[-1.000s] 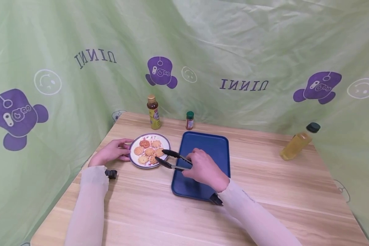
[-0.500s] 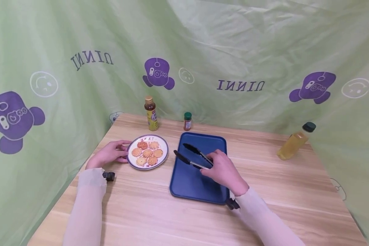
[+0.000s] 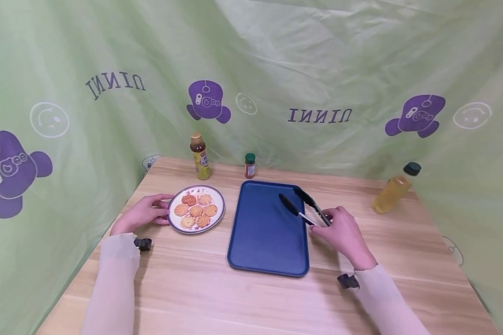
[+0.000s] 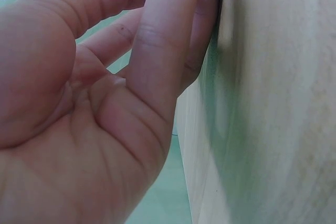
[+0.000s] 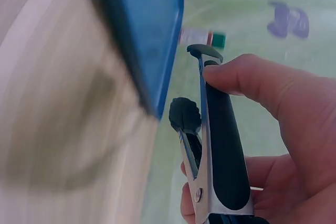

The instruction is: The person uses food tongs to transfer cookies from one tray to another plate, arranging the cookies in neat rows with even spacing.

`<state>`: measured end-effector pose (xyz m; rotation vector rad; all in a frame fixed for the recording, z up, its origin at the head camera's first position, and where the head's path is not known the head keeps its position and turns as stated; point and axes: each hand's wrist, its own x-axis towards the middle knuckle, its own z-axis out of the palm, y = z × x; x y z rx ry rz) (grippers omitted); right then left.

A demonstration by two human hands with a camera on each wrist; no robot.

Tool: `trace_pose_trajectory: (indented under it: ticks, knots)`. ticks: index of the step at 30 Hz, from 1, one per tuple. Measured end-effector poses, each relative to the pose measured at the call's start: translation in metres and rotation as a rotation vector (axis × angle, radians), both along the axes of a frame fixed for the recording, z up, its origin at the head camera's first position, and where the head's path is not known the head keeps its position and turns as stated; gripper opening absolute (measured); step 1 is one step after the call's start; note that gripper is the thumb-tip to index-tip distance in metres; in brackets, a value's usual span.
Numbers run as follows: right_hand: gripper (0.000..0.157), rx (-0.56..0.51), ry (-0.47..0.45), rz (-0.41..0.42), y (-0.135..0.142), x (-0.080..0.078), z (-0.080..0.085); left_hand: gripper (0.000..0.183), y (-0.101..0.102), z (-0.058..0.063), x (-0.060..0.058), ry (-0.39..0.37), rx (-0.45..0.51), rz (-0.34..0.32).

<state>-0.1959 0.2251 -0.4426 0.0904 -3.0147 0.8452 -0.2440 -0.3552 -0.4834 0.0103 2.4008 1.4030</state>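
In the head view, my left hand (image 3: 144, 214) holds the left rim of a round white plate (image 3: 219, 200) with a dark edge. On the plate lie several cookies (image 3: 196, 211), one of them darker orange. My left hand's fingers are bent in the left wrist view (image 4: 121, 77), close beside the tabletop, and the plate is hidden there. My right hand (image 3: 343, 232) grips black-and-silver tongs (image 5: 223, 145), thumb on one arm and fingers round the other. The tongs' dark tips stand apart over the right side of a blue tray (image 3: 264, 232), nothing between them.
Behind the plate stands a yellow-labelled bottle (image 3: 200, 158) with a tan cap. A small green-capped jar (image 3: 250, 166) is behind the tray. At the back right, a bottle of yellow liquid (image 3: 393, 193) has a black cap. A green printed curtain (image 3: 268, 56) hangs around the wooden table (image 3: 201, 288).
My right hand has carried the tongs rightward from over the cookies, across the tray to its right edge. My left hand has stayed at the plate's rim; the view has shifted slightly.
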Motion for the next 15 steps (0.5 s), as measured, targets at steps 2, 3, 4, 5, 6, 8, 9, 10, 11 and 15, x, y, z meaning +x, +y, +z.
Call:
trace_pose_trajectory:
  ticks: [2,3,4,5,6,8,9,10,11,15]
  knots:
    - [0.067,0.004,-0.005,-0.023,0.014,0.002,-0.002,0.065,0.0,0.0,0.0,0.002,-0.009,-0.001]
    - [0.068,0.005,-0.01,-0.035,0.021,0.003,-0.003,0.065,0.0,0.0,0.0,0.002,-0.01,-0.003]
    - [0.07,0.008,-0.017,-0.047,0.027,0.004,-0.004,0.065,0.0,0.0,0.0,0.002,-0.012,-0.005]
    - [0.071,0.009,-0.027,-0.06,0.033,0.005,-0.005,0.066,0.0,0.0,0.0,0.004,-0.009,-0.007]
    - [0.073,0.01,-0.038,-0.07,0.039,0.006,-0.007,0.066,-0.001,0.0,0.0,0.004,-0.005,-0.008]
    - [0.075,0.006,-0.056,-0.092,0.048,0.008,-0.01,0.066,-0.001,0.001,0.0,0.003,0.009,-0.008]
    - [0.076,0.005,-0.061,-0.102,0.053,0.009,-0.011,0.066,-0.001,0.001,0.0,0.002,0.014,-0.007]
    - [0.077,0.003,-0.064,-0.113,0.057,0.01,-0.013,0.065,-0.001,0.001,0.0,0.002,0.021,-0.006]
    - [0.078,0.002,-0.064,-0.122,0.06,0.011,-0.014,0.065,0.0,0.001,0.0,0.002,0.025,-0.005]
    - [0.078,0.011,-0.045,-0.144,0.068,0.015,-0.02,0.066,0.001,0.002,0.0,-0.003,0.024,-0.005]
